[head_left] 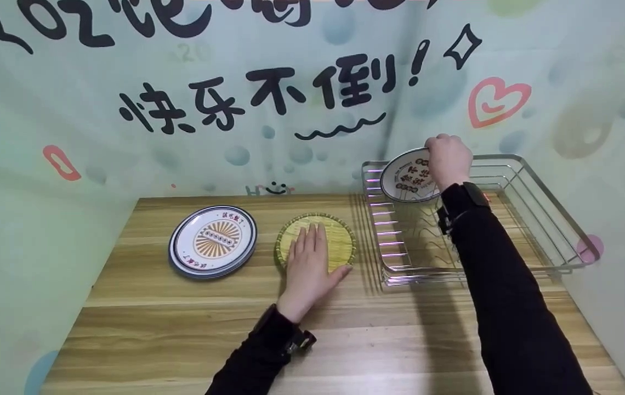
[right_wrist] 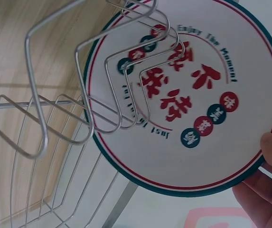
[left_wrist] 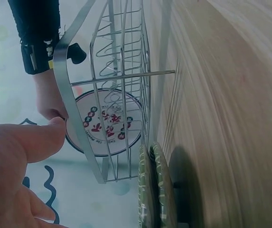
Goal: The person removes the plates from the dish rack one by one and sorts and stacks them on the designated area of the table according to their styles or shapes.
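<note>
In the head view my left hand [head_left: 308,269] lies over a round, yellow woven mat [head_left: 340,241], fingers straight and thumb spread. The left wrist view shows two such mats [left_wrist: 160,190] stacked, with green-stitched edges, beside my left hand [left_wrist: 17,166]. My right hand [head_left: 448,159] grips a white plate [head_left: 408,173] by its rim, thumb on the printed face. The plate [right_wrist: 221,161] has a dark green and red rim, red characters and English lettering. It stands tilted at the far left of a wire dish rack [head_left: 559,208], against the wavy divider wires [right_wrist: 112,90].
Left of the mats, a stack of blue-rimmed plates [head_left: 216,241] lies flat on the wooden table [head_left: 142,334]. A printed cloth backdrop [head_left: 225,148] rises right behind the table and rack. The rack's metal frame stands up along the table's right side.
</note>
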Motion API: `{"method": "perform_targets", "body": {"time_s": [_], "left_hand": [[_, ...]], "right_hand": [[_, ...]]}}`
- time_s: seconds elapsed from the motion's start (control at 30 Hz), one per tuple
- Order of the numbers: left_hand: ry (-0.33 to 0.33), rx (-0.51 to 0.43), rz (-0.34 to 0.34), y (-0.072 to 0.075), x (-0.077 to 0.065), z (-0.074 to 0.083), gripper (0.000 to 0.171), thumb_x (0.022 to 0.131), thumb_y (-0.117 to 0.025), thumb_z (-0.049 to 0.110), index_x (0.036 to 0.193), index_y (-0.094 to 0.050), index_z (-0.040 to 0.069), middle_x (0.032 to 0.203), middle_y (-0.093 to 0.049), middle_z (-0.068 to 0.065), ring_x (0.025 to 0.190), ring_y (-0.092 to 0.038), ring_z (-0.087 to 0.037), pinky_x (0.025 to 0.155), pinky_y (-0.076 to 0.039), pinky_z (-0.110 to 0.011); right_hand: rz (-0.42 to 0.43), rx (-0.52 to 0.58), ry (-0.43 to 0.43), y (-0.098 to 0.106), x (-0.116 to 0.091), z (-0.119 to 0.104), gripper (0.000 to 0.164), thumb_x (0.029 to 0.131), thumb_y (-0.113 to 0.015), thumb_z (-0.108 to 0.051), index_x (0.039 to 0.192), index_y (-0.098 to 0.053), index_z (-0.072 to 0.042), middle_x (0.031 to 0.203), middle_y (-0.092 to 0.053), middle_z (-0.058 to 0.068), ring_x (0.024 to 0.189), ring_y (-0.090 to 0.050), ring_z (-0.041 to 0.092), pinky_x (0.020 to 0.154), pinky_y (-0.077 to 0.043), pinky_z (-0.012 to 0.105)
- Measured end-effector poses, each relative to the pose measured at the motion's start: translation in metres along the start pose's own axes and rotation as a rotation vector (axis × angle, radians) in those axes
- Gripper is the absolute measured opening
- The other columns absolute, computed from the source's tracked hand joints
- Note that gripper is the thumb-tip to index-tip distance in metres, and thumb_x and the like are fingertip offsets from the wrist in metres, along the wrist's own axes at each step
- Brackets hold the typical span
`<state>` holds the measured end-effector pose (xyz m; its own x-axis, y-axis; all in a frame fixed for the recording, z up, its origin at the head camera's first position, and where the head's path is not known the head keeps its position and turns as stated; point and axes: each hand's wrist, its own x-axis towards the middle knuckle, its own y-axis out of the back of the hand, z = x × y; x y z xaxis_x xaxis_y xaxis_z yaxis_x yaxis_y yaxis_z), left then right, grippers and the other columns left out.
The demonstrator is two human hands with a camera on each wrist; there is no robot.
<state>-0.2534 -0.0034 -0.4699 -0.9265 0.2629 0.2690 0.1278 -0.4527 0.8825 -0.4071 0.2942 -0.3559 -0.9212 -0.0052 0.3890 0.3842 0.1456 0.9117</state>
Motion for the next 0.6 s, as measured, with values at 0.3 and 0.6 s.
{"method": "perform_targets", "body": {"time_s": [0.3,0.6], "left_hand": [[0.001,0.006,-0.002,-0.002,0.002,0.001,0.106,0.083,-0.069,0.057,0.153,-0.021,-0.006,0.157,-0.024,-0.027,0.144,-0.022,-0.045,0.117,-0.017,-0.058],[0.010,-0.014,-0.013,-0.004,0.004,0.003,0.105,0.084,-0.066,0.060,0.153,-0.022,-0.005,0.158,-0.022,-0.024,0.145,-0.021,-0.043,0.118,-0.018,-0.057]], "right_hand": [[0.055,0.019,-0.026,0.007,0.003,0.001,0.032,0.095,-0.047,0.009,0.115,-0.068,-0.003,0.108,-0.064,0.021,0.101,-0.058,0.044,0.076,-0.051,0.061],[0.227,0.066,0.032,0.012,0.004,-0.003,0.035,0.089,-0.047,0.014,0.110,-0.070,-0.004,0.108,-0.066,0.017,0.098,-0.059,0.040,0.072,-0.051,0.060]]}}
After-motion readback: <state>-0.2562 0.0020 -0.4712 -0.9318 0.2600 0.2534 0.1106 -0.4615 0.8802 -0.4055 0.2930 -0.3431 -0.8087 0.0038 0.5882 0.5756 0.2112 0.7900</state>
